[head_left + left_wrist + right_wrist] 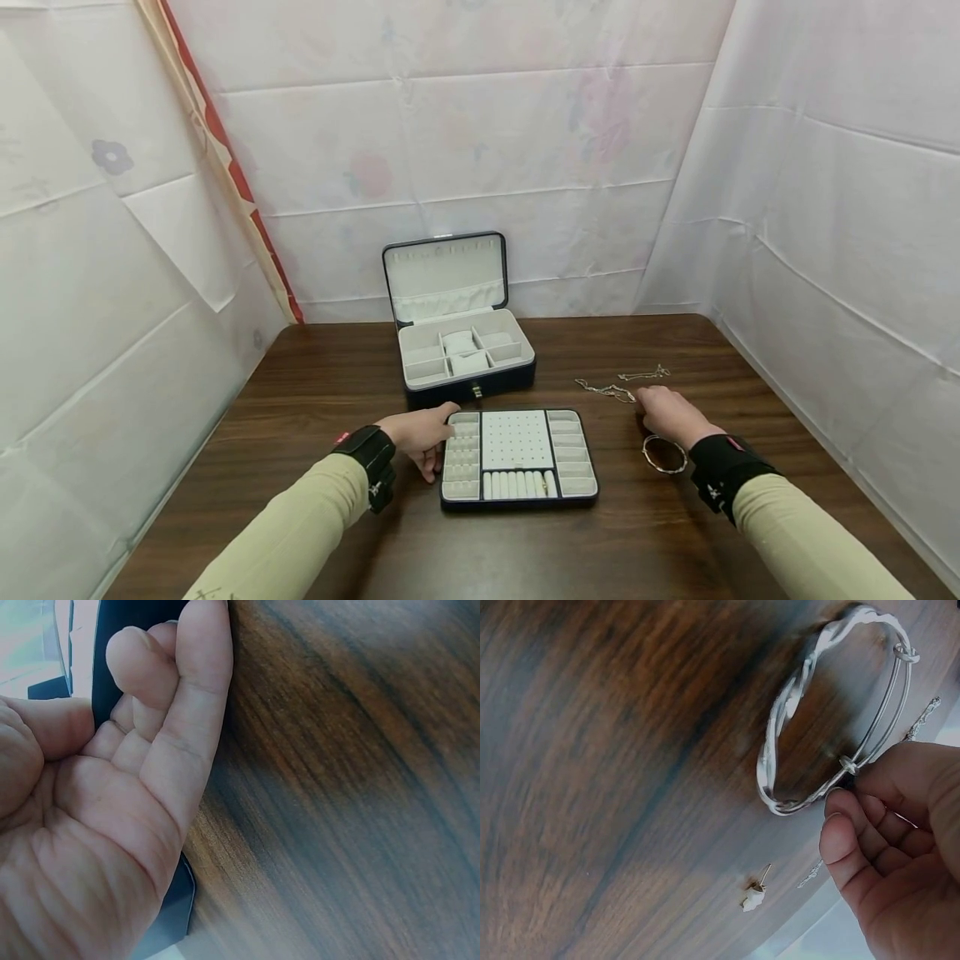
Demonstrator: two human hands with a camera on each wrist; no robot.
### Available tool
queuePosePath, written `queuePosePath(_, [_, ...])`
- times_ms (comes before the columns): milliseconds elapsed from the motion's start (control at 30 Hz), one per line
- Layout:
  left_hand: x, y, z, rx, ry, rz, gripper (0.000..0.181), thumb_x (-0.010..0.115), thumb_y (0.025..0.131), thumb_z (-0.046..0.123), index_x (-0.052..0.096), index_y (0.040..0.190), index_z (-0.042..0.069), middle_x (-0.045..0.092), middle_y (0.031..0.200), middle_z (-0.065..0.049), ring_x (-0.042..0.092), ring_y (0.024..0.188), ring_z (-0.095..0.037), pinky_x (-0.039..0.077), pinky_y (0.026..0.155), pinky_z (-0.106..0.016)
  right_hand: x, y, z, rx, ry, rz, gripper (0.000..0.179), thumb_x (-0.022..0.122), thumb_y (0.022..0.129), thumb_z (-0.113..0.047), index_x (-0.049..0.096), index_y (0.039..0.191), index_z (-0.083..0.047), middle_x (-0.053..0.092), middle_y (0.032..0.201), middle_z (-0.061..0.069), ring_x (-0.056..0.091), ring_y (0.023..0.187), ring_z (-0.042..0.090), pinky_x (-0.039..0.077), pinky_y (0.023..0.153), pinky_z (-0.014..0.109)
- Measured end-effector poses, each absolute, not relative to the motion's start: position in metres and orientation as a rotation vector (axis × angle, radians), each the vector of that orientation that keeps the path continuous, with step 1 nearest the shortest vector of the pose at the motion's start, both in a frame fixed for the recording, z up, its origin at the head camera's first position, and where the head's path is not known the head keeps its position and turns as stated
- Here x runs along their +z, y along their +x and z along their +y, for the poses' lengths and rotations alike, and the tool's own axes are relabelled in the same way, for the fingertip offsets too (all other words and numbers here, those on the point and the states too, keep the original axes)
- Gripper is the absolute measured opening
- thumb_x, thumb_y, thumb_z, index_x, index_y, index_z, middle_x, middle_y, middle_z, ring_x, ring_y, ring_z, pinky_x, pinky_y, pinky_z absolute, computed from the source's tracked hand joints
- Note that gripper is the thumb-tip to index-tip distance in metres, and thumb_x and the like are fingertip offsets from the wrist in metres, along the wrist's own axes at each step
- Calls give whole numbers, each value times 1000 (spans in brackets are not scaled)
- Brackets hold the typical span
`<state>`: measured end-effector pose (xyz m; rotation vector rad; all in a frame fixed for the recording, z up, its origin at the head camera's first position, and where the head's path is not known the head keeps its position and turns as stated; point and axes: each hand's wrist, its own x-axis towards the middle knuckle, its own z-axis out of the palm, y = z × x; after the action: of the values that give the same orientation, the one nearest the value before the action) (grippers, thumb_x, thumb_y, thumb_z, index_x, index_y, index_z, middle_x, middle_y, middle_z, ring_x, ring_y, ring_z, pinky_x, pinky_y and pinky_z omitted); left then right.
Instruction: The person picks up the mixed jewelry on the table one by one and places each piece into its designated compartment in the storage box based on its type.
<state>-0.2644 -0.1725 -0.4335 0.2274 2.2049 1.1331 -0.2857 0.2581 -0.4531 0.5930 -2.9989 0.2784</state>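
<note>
At the left side of a jewelry tray [517, 440] is my left hand [422, 433], holding its upper left corner with thumb and forefinger. The other fingers [199, 712] hang beside the tray's dark side. My right hand [670, 414] is low over the table at the right. Its thumb and forefinger pinch the thin wire of a twisted silver bangle [784, 705] near a sliding knot. A white flower stud earring [753, 897] lies close to these fingers. Just past the hand, a silver chain necklace [600, 388] lies loosely bunched on the wood.
A second thin chain [647, 374] is farther back. The dark jewelry box [472, 387] stands behind the tray, lid up, with small cushions in its compartments. White ring rolls [513, 485] fill the tray's front slot. Pale cloth hangs around the brown table [330, 367].
</note>
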Motion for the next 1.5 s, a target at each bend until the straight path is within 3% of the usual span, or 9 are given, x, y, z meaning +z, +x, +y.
queuePosePath(267, [-434, -265, -173, 1147, 213, 2192, 56, 37, 108, 5, 18, 160, 11, 56, 63, -20, 53, 45, -24, 62, 59, -49, -453, -286, 258, 259, 594, -2983, 21, 60, 88, 9, 55, 78, -8, 53, 75, 5, 50, 69, 21, 45, 63, 39])
queuePosePath(733, [-435, -265, -174, 1138, 233, 2204, 57, 37, 109, 8, 16, 162, 11, 55, 63, -19, 53, 48, -23, 62, 59, -48, -457, -289, 262, 347, 553, -3018, 22, 63, 82, 5, 48, 77, -10, 47, 72, 2, 44, 65, 19, 37, 59, 33])
queuePosePath(1167, [-436, -263, -173, 1140, 217, 2217, 56, 38, 109, 7, 18, 161, 12, 56, 64, -19, 52, 47, -23, 62, 58, -47, -450, -287, 262, 342, 597, -2903, 13, 64, 83, 5, 66, 81, -8, 63, 80, 6, 61, 75, 24, 52, 65, 41])
queuePosePath(1500, [-437, -264, -173, 1142, 213, 2218, 56, 38, 109, 7, 19, 161, 12, 56, 64, -19, 51, 47, -23, 62, 58, -47, -445, -287, 261, 413, 603, -2824, 5, 70, 89, 1, 74, 90, -2, 66, 87, 5, 65, 84, 26, 54, 72, 45])
